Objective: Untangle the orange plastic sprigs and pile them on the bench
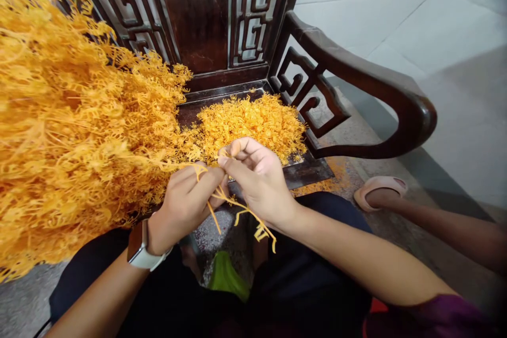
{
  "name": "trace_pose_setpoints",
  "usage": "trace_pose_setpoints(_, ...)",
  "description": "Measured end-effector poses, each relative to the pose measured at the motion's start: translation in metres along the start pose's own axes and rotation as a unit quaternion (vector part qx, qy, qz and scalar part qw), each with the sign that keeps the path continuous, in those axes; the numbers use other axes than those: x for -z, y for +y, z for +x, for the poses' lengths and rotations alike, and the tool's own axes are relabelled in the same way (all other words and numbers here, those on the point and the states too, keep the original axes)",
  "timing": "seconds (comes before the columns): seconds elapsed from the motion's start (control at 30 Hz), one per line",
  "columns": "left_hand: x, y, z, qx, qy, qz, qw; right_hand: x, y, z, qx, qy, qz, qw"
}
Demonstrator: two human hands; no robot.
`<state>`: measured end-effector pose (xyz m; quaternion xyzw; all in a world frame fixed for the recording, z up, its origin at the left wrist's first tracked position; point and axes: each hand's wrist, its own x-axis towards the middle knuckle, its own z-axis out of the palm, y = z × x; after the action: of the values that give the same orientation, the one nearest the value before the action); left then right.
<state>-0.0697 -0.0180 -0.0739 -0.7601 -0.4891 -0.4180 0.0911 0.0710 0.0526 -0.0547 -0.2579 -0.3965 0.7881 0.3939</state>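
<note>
My left hand point(190, 193), with a watch on its wrist, is closed around a thin yellow-orange plastic sprig point(247, 207). Its bare branching stems hang down past my fingers toward the lower right. Close against it, my right hand point(257, 174) has thumb and fingers pinched together at the sprig's upper part; what exactly lies between the fingertips is too small to make out. Behind my hands a heap of small loose orange pieces point(253, 121) rests on the bench seat. To the left rises a large mass of orange branching sprigs point(87, 127), reaching my left hand.
The dark carved wooden bench has a backrest point(198, 16) and a curved armrest point(368, 74) at the right. Orange bits point(317, 186) lie scattered on the floor. Another person's foot in a pale shoe point(380, 191) is at the right. Something green point(226, 274) sits between my legs.
</note>
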Motion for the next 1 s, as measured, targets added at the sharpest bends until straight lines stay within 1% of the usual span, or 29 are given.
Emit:
trace_pose_setpoints(0.1,-0.002,0.000,-0.001,-0.004,0.003,-0.008,1.000,-0.002,0.001,-0.005,-0.014,0.011,0.034,0.999)
trace_pose_setpoints(0.27,-0.009,0.000,-0.005,-0.008,0.016,-0.024,1.000,-0.005,0.005,-0.011,-0.024,0.033,0.053,0.998)
trace_pose_setpoints(0.33,-0.011,0.001,-0.005,0.006,0.020,-0.040,0.999,-0.005,0.006,-0.012,-0.027,0.042,0.058,0.997)
trace_pose_setpoints(0.4,-0.011,0.005,-0.003,0.041,0.032,-0.086,0.995,-0.004,0.004,-0.010,-0.030,0.043,0.065,0.997)
trace_pose_setpoints(0.5,-0.006,0.010,0.003,0.127,0.066,-0.197,0.970,0.000,-0.006,-0.005,-0.035,0.002,0.049,0.998)
trace_pose_setpoints(0.6,0.001,0.009,0.007,0.193,0.082,-0.252,0.945,0.009,-0.021,0.002,-0.038,-0.054,-0.007,0.998)
trace_pose_setpoints(0.7,0.004,0.003,0.007,0.223,0.084,-0.252,0.938,0.018,-0.032,0.008,-0.038,-0.088,-0.053,0.994)
trace_pose_setpoints(0.83,0.004,0.001,0.007,0.265,0.081,-0.244,0.930,0.023,-0.038,0.010,-0.042,-0.130,-0.103,0.985)
trace_pose_setpoints(0.9,0.006,0.003,0.010,0.276,0.073,-0.241,0.928,0.024,-0.040,0.009,-0.028,-0.151,-0.136,0.979)
trace_pose_setpoints(1.0,0.009,0.006,0.016,0.272,0.052,-0.248,0.929,0.026,-0.047,0.008,0.011,-0.174,-0.199,0.964)
